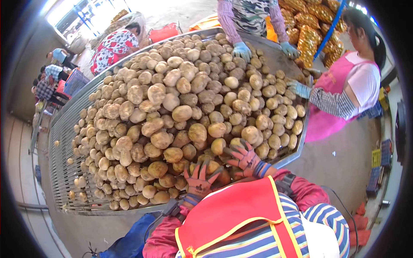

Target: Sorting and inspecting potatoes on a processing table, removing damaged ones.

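Observation:
A large heap of round, brown, potato-like tubers [184, 113] covers a slatted metal sorting table [61, 151] in front of me. I wear pink-and-grey work gloves. My left hand [198, 184] lies on tubers at the near edge, its fingers spread. To its right, my right hand [246, 161] rests on the heap with fingers apart and angled to the left. Neither hand is closed around a tuber. What lies under the palms is hidden.
At the right edge, a co-worker's gloved hand [299, 89] touches the tubers. Across the table another person's gloved hands [242, 51] reach in. Filled mesh sacks [308, 45] are piled behind. Plastic crates [374, 174] stand along the right wall. A cable [345, 206] hangs beside me.

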Tool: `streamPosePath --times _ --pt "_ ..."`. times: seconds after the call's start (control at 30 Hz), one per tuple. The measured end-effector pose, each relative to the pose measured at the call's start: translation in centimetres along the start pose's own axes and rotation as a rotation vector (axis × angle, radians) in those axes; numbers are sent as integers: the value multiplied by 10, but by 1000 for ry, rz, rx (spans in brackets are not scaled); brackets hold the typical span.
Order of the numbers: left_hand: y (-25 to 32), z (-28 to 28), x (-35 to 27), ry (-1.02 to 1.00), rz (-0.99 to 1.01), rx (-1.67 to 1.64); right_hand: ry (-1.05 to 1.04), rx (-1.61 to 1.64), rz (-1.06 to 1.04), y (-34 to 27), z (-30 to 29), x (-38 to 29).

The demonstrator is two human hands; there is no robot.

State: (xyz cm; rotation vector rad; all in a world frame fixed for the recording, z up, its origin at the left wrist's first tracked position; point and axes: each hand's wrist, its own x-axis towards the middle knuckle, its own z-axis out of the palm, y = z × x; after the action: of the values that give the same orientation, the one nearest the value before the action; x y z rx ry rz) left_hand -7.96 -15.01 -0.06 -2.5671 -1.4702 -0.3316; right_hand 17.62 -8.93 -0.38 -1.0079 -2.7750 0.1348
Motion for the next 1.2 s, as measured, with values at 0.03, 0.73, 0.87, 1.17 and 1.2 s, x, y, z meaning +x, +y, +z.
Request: streamPosePath --times 0.03,0.73,0.87,1.17,1.2 --pt "-3 -15 16 -124 46 -119 90 -16 12 3 7 1" --pt "-12 -35 132 -545 185 -43 35 36 719 43 -13 -36" --pt "6 -22 162 -681 192 -136 147 78 606 62 -12 -28" --pt "16 28 253 -303 144 -175 293 69 622 106 1 2" --pt "19 37 265 -335 141 -170 222 77 651 108 -2 2"
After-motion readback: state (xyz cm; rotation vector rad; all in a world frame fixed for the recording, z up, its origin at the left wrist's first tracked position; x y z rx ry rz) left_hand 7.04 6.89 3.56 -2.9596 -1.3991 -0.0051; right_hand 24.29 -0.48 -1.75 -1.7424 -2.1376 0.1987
